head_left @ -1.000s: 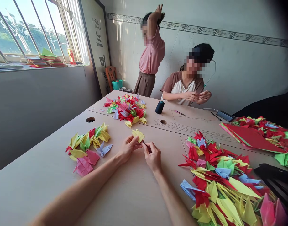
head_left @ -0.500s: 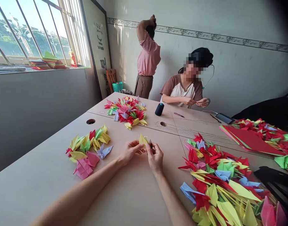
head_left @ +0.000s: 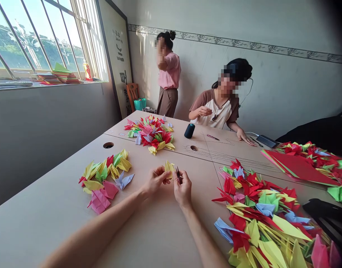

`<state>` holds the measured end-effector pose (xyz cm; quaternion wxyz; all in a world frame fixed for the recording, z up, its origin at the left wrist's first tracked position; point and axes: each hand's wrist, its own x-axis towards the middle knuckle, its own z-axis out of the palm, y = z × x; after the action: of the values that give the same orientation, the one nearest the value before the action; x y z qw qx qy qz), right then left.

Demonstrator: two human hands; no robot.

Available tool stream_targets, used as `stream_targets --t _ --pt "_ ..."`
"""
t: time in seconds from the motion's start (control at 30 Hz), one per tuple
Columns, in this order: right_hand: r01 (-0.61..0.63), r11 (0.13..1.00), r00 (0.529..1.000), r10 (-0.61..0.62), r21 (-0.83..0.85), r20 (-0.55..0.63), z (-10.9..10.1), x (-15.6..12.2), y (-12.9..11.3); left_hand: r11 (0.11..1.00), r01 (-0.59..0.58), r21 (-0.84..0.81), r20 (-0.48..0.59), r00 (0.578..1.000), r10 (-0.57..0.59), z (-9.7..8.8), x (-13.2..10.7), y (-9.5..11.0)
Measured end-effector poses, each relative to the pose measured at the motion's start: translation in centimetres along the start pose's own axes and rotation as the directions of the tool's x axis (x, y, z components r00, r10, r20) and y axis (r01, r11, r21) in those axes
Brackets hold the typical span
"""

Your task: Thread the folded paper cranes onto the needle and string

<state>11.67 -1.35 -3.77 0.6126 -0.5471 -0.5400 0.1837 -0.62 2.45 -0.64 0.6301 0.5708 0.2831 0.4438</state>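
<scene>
Over the middle of the beige table (head_left: 159,230), my left hand (head_left: 154,181) pinches a small yellow folded paper piece (head_left: 169,167). My right hand (head_left: 182,189) is closed right beside it, fingers pinched on the same yellow piece and on a thin dark object (head_left: 178,174) that I cannot name. Both hands meet just above the tabletop. A small pile of folded paper shapes (head_left: 105,175) lies left of my left hand. A large heap of folded shapes (head_left: 260,212) lies right of my right hand.
A third heap of folded paper (head_left: 151,133) lies further back, with a dark cylinder (head_left: 189,130) beside it. Flat red sheets (head_left: 296,163) sit at the right. One person sits across the table (head_left: 219,108); another stands by the wall (head_left: 168,78). Two round holes pierce the tabletop.
My hands have closed together on the yellow piece, which went from tilted away to upright between them. The standing person lowered their arms and moved left; the seated person spread their hands apart.
</scene>
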Motion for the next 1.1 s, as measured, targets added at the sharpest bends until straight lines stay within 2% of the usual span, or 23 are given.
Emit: stream_targets --t 0.1,0.2,0.3,0.37,0.43,0.5,0.6,0.7,0.93,1.1 --pt "-0.022 1.0 1.0 0.023 0.02 -0.015 0.0 0.1 -0.3 1.0 -0.021 0.017 -0.035 0.999 0.022 0.2 0.0 -0.2" --pt "-0.056 0.998 0.997 0.058 0.036 -0.048 -0.1 0.1 -0.5 0.995 -0.088 0.045 -0.142 0.985 0.093 -0.2 0.6 0.1" --pt "-0.081 0.995 0.993 0.086 0.065 -0.078 0.0 0.1 -0.5 0.985 -0.149 0.089 -0.275 0.947 0.168 -1.6 2.7 1.7" --pt "-0.079 0.994 0.992 0.085 0.07 -0.098 0.1 0.1 -0.5 0.966 -0.173 0.192 -0.353 0.906 0.232 -3.1 4.9 3.4" --pt "-0.071 0.995 0.991 0.078 0.071 -0.105 0.1 0.1 -0.5 0.913 -0.126 0.388 -0.405 0.867 0.291 -4.8 7.4 5.1" --pt "-0.072 0.995 0.992 0.079 0.074 -0.099 0.1 0.1 -0.6 0.787 0.042 0.615 -0.449 0.84 0.306 -6.5 9.9 6.5" --pt "-0.093 0.993 0.992 0.099 0.076 -0.078 0.0 0.1 -0.8 0.724 0.123 0.679 -0.472 0.828 0.303 -8.4 12.7 7.5" --pt "-0.106 0.991 0.991 0.112 0.077 -0.075 0.0 0.2 -0.8 0.682 0.165 0.712 -0.475 0.828 0.297 -9.3 14.2 7.2" --pt "-0.097 0.99 0.991 0.105 0.099 -0.079 0.0 0.3 -0.9 0.594 0.232 0.77 -0.469 0.837 0.281 -9.3 15.8 5.4" --pt "-0.111 0.989 0.989 0.119 0.097 -0.086 -0.1 0.3 -0.8 0.586 0.235 0.776 -0.46 0.845 0.27 -9.0 16.1 5.7"
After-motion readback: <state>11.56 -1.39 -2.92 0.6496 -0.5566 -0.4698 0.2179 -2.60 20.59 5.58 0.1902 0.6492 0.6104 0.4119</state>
